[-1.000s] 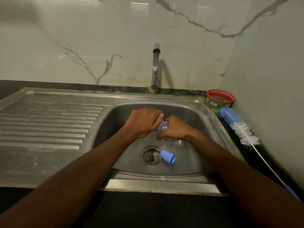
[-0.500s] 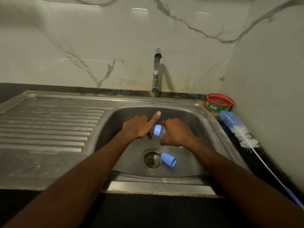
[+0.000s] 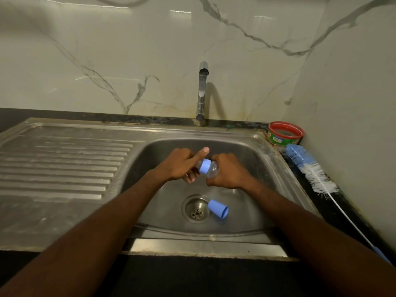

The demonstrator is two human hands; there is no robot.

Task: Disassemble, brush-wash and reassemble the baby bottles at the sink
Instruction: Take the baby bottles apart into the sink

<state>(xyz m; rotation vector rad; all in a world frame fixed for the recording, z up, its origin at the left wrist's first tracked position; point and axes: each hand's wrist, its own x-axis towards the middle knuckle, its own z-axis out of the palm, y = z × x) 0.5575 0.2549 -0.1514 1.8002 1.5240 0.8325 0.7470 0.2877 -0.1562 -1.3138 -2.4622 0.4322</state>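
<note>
My right hand [image 3: 227, 171] wraps the clear baby bottle [image 3: 212, 169] over the sink [image 3: 267, 159] basin, steadying it; my left hand [image 3: 182, 166] pinches its blue collar [image 3: 204, 165], index finger out, to unscrew it; the blue cap [image 3: 218, 208] lies by the drain [image 3: 195, 208]; the bottle brush [image 3: 310, 170] waits along the right edge.

Basin floor open except the blue cap [image 3: 218, 208] beside the drain [image 3: 195, 209].
</note>
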